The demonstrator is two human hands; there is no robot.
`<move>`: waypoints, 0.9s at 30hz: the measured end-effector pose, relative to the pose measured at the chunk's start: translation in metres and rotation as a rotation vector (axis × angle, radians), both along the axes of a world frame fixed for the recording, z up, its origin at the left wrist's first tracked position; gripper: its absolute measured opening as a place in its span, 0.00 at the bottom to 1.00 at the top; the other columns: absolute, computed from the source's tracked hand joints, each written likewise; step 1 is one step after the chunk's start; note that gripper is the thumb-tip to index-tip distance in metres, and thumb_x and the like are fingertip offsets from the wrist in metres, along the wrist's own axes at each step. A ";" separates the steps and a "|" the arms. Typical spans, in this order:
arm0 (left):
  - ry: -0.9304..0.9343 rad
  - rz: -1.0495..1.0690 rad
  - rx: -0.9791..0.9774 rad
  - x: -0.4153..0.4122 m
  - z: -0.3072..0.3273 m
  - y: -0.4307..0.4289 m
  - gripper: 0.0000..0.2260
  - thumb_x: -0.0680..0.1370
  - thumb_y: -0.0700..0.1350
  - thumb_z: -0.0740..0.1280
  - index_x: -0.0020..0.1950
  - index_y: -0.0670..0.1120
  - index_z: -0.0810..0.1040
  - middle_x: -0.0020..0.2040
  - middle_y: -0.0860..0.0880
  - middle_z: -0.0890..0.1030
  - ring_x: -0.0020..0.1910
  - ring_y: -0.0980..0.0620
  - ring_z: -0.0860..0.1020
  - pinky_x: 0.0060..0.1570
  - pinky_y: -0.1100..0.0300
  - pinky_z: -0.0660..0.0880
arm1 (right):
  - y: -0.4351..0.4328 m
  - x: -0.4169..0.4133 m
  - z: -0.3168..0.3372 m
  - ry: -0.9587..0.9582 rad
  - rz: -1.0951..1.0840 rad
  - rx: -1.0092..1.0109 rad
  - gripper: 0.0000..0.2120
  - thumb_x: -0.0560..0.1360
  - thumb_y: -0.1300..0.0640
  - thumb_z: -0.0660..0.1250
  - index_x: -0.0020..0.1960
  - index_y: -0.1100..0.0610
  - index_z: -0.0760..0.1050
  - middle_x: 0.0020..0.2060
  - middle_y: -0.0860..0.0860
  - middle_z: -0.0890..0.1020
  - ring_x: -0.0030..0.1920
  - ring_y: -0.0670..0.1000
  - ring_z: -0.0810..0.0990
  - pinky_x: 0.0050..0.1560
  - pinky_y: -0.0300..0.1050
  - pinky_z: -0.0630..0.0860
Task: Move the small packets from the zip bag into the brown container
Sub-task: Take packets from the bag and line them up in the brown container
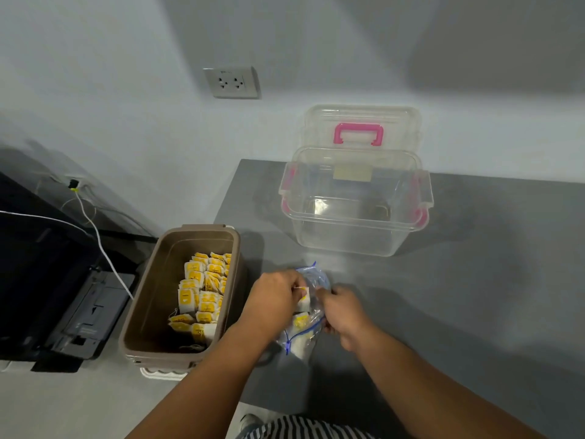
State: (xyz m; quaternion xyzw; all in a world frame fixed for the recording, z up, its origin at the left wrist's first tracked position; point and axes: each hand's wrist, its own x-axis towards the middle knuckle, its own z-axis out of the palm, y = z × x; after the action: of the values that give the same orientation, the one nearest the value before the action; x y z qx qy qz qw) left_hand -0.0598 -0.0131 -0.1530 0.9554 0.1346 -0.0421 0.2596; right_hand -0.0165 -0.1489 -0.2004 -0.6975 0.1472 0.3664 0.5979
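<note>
Countertop, matte grey, abuts pale wall, brown container just beside.

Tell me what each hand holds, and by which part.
The left hand pinches a small packet by its top edge. The right hand grips the zip bag by its right side.

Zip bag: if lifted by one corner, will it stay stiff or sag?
Probably sag: the zip bag is thin, crumpled clear film. Likely light, since few small packets show inside. Its glossy film may slip.
</note>
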 end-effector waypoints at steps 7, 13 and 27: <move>-0.124 -0.127 -0.063 -0.002 0.012 0.006 0.03 0.74 0.49 0.74 0.43 0.52 0.83 0.42 0.58 0.79 0.42 0.59 0.78 0.48 0.57 0.78 | 0.001 0.011 0.006 0.043 0.019 0.022 0.09 0.83 0.61 0.61 0.50 0.55 0.79 0.43 0.55 0.85 0.43 0.56 0.84 0.47 0.55 0.83; -0.200 -0.026 -0.163 -0.007 0.038 0.016 0.05 0.75 0.51 0.73 0.46 0.51 0.83 0.37 0.58 0.83 0.37 0.60 0.80 0.43 0.61 0.79 | 0.018 0.013 0.014 0.023 -0.036 0.061 0.10 0.82 0.64 0.58 0.54 0.59 0.79 0.48 0.60 0.86 0.42 0.57 0.85 0.42 0.57 0.83; -0.094 -0.035 -0.119 -0.038 0.115 0.148 0.03 0.74 0.49 0.75 0.44 0.54 0.83 0.35 0.57 0.82 0.37 0.61 0.80 0.39 0.68 0.76 | 0.067 -0.007 0.032 0.067 -0.438 0.218 0.17 0.77 0.59 0.58 0.31 0.55 0.76 0.27 0.50 0.80 0.32 0.51 0.79 0.39 0.45 0.75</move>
State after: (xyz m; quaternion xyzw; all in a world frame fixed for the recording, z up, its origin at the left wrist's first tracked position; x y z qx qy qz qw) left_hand -0.0979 0.1345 -0.0376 0.9413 0.1028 -0.0097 0.3213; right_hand -0.0239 -0.0820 -0.1682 -0.5679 0.2741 0.2648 0.7295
